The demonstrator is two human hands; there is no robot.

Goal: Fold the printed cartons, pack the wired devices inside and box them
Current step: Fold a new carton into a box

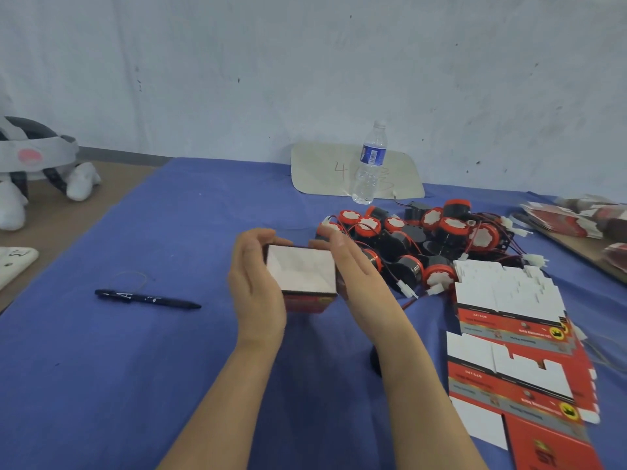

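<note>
From my remote seat, the biggest thing is the table draped in blue cloth (135, 351), which fills most of the view below a pale wall. Two bare forearms reach up from the bottom edge and meet near the middle of the cloth.

On the right lies a fanned stack of flat red-and-white printed cartons (509, 378), unfolded, overlapping one another. Just beyond them sits a heap of round red-and-black wired devices (424, 239), their red and black leads and white plugs tangled together.

Between the hands is a small folded red carton with a white inside (302, 271), its open mouth facing up toward me, held just above the cloth, left of the device heap. The left hand (259, 286) cups its left wall, palm turned inward and fingers curled round the far left corner. The right hand (356, 269) lies flat against the right wall, fingers fairly straight and pointing away; I cannot tell where its thumb sits.

A clear plastic water bottle with a blue label (369, 164) stands upright at the table's far edge. A black pen (149, 298) lies on the cloth, well left of the hands.
</note>
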